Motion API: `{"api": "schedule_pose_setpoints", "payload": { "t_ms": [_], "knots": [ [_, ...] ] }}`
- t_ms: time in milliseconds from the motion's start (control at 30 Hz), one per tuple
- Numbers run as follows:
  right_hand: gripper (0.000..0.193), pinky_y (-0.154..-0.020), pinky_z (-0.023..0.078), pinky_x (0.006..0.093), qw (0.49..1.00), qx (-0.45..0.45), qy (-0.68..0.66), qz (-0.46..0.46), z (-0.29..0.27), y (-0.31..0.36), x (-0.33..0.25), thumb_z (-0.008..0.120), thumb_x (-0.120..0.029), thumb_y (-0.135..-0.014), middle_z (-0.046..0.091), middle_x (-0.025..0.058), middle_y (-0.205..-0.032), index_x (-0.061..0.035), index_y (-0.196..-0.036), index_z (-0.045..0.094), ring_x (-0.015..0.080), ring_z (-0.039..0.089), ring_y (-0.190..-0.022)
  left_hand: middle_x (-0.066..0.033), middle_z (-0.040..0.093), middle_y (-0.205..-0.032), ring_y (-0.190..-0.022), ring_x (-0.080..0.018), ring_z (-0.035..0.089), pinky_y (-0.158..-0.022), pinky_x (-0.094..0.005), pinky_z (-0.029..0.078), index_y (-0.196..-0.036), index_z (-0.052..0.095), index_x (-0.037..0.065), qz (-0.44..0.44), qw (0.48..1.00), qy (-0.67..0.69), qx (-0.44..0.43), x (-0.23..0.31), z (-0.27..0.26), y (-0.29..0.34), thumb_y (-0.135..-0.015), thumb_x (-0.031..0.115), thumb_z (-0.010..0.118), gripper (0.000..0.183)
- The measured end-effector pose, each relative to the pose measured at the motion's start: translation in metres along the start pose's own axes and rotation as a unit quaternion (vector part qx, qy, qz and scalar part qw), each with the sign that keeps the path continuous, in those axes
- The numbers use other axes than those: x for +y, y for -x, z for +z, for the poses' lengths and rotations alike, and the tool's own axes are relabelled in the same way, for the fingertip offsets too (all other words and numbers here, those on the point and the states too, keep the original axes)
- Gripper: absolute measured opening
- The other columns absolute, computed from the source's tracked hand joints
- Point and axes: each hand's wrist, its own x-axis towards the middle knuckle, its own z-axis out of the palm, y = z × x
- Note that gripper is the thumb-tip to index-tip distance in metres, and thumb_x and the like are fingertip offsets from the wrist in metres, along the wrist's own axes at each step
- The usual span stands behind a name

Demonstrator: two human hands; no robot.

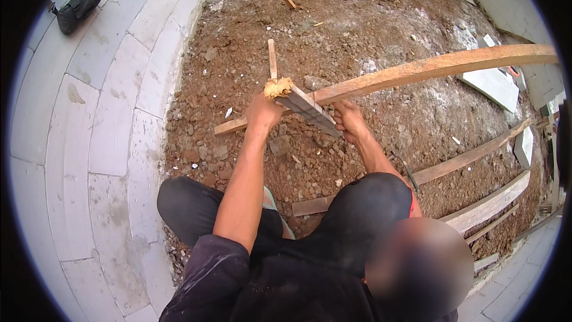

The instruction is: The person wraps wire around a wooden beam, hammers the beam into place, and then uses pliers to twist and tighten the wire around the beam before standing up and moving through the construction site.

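We judge that the short board (316,112) could twist or slide against the long beam (429,70) if our two grips pull unevenly, and its ragged end (278,87) could splinter into our left hand (263,114). The board slants between our hands: the left closes around its far-left end, and our right hand (353,122) pinches its near-right end, fingertips partly hidden.

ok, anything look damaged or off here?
Yes: the short grey board has a ragged, lumpy yellow end beside the left hand, unlike its straight edges; splintering or stuck-on material, can't tell. The curve of the long timber may be just lens distortion.
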Motion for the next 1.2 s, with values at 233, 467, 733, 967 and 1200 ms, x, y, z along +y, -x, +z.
{"api": "schedule_pose_setpoints", "payload": {
  "t_ms": [233, 467, 733, 967, 1200],
  "knots": [
    [0.021, -0.04, 0.024, 0.0235, 0.998, -0.004, 0.038, -0.047, 0.015, 0.031, -0.009, 0.054, -0.015, -0.097, 0.049, -0.0045, -0.064, -0.0037, -0.11, 0.066, 0.0056, 0.036, -0.048, -0.0229, 0.069, -0.092, -0.084, -0.0342, 0.067, -0.081, -0.0412, 0.05, -0.102, 0.066, -0.002, 0.002, 0.977, 0.171, 0.129, -0.007, 0.045, 0.061, -0.094, 0.033, 0.061, 0.036],
    [0.021, -0.041, 0.029, 0.0246, 0.991, 0.013, 0.124, -0.048, 0.028, 0.067, -0.005, 0.057, -0.017, -0.095, 0.051, -0.0038, -0.066, -0.0037, -0.107, 0.068, 0.0074, 0.043, -0.05, 0.0003, 0.049, -0.065, -0.055, -0.0093, 0.046, -0.048, -0.0279, 0.033, -0.085, 0.062, 0.002, -0.022, 0.873, 0.458, 0.169, -0.009, 0.066, 0.085, -0.102, 0.028, 0.049, 0.035],
    [0.02, -0.042, 0.033, 0.0249, 0.976, 0.02, 0.199, -0.083, 0.014, 0.055, 0.054, 0.055, -0.019, -0.095, 0.052, -0.0019, -0.063, -0.0025, -0.095, 0.068, 0.0087, 0.045, -0.049, 0.0024, 0.046, -0.061, -0.052, -0.0079, 0.038, -0.047, -0.0296, 0.027, -0.08, 0.061, 0.003, -0.044, 0.867, 0.477, 0.139, -0.048, 0.078, 0.086, -0.1, 0.026, 0.052, 0.032],
    [0.024, -0.044, 0.034, 0.0278, 0.954, 0.051, 0.268, -0.124, 0.054, 0.043, 0.07, 0.055, -0.02, -0.095, 0.052, 0.0001, -0.061, 0.0, -0.091, 0.067, 0.009, 0.046, -0.05, 0.0058, 0.039, -0.055, -0.043, -0.0069, 0.031, -0.04, -0.0287, 0.02, -0.071, 0.054, 0.008, -0.087, 0.777, 0.597, 0.181, -0.091, 0.058, 0.091, -0.096, 0.021, 0.05, 0.028],
    [0.026, -0.044, 0.037, 0.028, 0.925, 0.004, 0.364, -0.106, 0.071, 0.066, 0.093, 0.052, -0.024, -0.097, 0.05, -0.0002, -0.061, -0.0028, -0.086, 0.062, 0.0098, 0.047, -0.051, -0.0024, 0.048, -0.053, -0.048, -0.0178, 0.046, -0.049, -0.039, 0.037, -0.073, 0.059, 0.0, -0.057, 0.871, 0.475, 0.11, -0.092, 0.078, 0.14, -0.101, 0.024, 0.048, 0.039]
  ]
}}
